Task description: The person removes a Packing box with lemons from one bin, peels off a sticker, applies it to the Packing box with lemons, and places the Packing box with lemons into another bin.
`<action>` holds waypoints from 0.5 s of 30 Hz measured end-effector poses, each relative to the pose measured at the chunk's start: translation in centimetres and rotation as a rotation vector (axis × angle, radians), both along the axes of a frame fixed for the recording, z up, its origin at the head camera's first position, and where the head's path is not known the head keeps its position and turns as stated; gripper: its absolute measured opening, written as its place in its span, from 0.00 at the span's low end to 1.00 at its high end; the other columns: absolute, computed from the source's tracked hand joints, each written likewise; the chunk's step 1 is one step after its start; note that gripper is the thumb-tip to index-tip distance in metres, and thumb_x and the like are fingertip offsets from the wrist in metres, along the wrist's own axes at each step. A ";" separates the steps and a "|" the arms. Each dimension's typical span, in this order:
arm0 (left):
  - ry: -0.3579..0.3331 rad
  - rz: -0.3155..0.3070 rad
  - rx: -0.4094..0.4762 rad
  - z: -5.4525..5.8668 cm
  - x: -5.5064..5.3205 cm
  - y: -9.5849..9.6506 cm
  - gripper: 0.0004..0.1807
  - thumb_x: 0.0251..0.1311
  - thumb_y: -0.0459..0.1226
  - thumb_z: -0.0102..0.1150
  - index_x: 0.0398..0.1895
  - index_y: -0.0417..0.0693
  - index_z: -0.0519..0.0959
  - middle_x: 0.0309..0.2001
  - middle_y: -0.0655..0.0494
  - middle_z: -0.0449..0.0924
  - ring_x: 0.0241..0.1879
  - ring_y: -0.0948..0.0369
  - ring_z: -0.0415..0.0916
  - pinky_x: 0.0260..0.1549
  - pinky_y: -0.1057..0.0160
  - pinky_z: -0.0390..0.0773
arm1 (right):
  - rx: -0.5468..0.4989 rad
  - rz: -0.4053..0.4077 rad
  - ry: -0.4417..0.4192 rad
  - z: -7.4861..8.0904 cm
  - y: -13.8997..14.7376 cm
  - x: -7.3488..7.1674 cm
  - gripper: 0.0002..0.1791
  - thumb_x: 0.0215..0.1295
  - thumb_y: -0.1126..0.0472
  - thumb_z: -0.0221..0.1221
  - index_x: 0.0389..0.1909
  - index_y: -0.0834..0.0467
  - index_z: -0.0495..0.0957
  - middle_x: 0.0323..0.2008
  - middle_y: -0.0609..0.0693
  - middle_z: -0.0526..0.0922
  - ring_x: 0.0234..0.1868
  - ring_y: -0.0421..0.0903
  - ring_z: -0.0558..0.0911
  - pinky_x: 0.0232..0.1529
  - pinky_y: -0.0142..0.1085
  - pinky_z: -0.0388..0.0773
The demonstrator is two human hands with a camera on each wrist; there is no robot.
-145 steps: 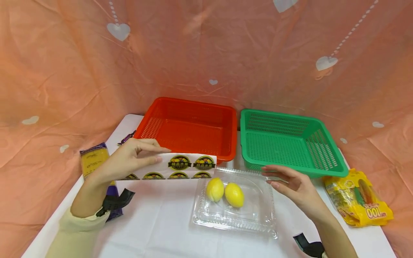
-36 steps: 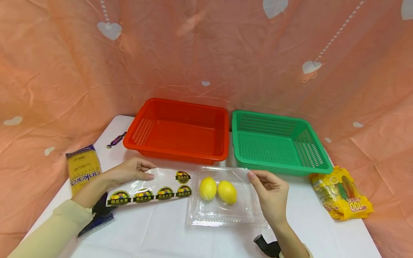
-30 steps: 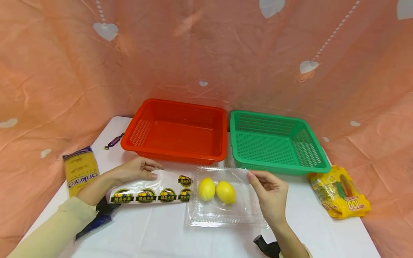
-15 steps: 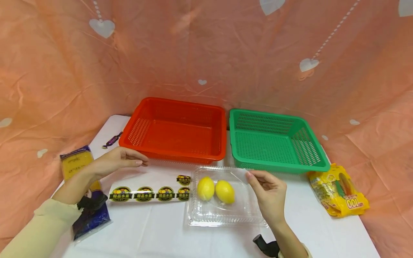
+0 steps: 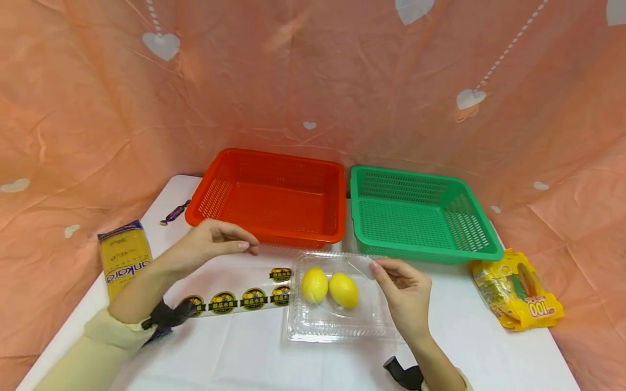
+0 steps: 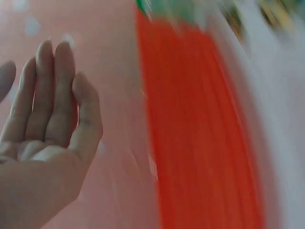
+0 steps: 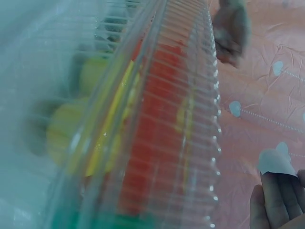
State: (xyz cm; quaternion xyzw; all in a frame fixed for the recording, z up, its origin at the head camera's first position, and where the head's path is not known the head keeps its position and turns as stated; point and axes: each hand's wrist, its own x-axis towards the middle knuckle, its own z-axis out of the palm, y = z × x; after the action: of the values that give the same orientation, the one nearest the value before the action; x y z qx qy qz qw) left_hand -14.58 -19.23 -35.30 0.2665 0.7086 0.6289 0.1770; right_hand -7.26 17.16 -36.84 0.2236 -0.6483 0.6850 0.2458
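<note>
My left hand (image 5: pixel 207 244) hangs over a sheet of round fruit stickers (image 5: pixel 252 298) with its fingers loose and nothing in them. The left wrist view shows the same hand (image 6: pixel 52 114) with its palm bare. My right hand (image 5: pixel 406 296) is held above the right side of a clear plastic container (image 5: pixel 342 331). Between its thumb and fingers it pinches a small sticker, whose whitish back (image 7: pixel 276 162) shows in the right wrist view. Two lemons, one on the left (image 5: pixel 314 285) and one on the right (image 5: pixel 344 290), lie side by side in the container.
A red basket (image 5: pixel 279 239) and a green basket (image 5: pixel 430 252) stand along the back. On the left lie an ankara pasta packet (image 5: pixel 124 252) and a purple-wrapped candy (image 5: pixel 175 212). A yellow snack bag (image 5: pixel 520 293) sits at the right edge.
The sheet, earlier held up by my left hand, lies on the table, let go. That hand has lifted and moved right. My right hand, formerly empty, came to pinch a sticker and stays nearly still.
</note>
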 end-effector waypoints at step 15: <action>-0.039 0.188 0.318 0.4 6.4 16.7 0.12 0.61 0.28 0.64 0.47 0.32 0.84 0.38 0.51 0.82 0.38 0.62 0.74 0.38 0.70 0.74 | 0.065 -0.095 0.165 -0.8 -0.6 -0.4 0.10 0.54 0.88 0.56 0.34 0.77 0.81 0.38 0.51 0.88 0.42 0.41 0.86 0.47 0.28 0.80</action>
State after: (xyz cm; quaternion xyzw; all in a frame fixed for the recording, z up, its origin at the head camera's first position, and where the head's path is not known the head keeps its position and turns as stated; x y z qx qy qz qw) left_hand -8.21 -2.52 -34.94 0.2114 0.6184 0.7519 0.0866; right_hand -7.68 16.59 -37.61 0.2563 -0.6577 0.6304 0.3231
